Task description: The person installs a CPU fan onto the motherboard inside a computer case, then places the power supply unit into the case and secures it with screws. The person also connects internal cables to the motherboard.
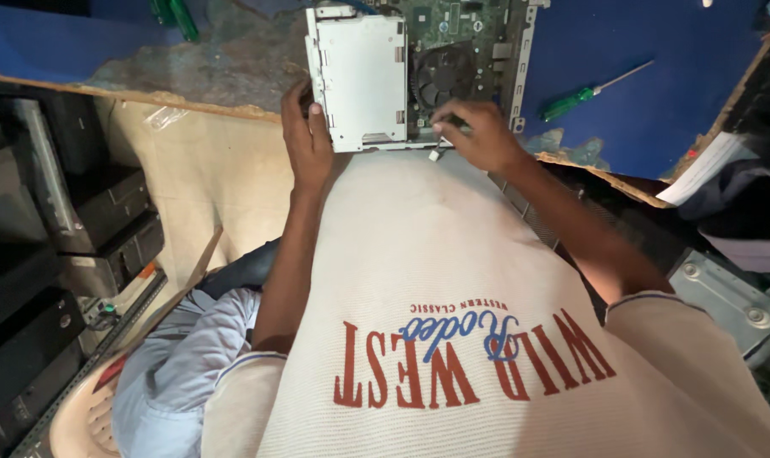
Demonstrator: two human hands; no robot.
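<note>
Your left hand (307,140) presses against the near left edge of a silver metal drive cage (359,76), thumb and fingers flat on its rim rather than wrapped around it. Your right hand (480,136) rests at the cage's near right corner, its fingertips pinched together on a small white cable connector (436,153) that hangs just below the metal edge. Both hands sit well apart, one at each side of the cage.

That cage lies on an opened desktop computer chassis (520,68) at the near edge of a worn blue worktable (682,76), directly in front of your chest. Just beside the cage, on its right, a round black cooling fan (442,76) sits on the green motherboard (453,21).

A green-handled screwdriver (593,93) lies on the blue surface to the right of the chassis, well clear of your right hand. More green tool handles (174,15) show at the table's far left. Stacked black computer cases (71,212) stand on the floor at your left, and a grey metal panel (728,297) lies low at your right.
</note>
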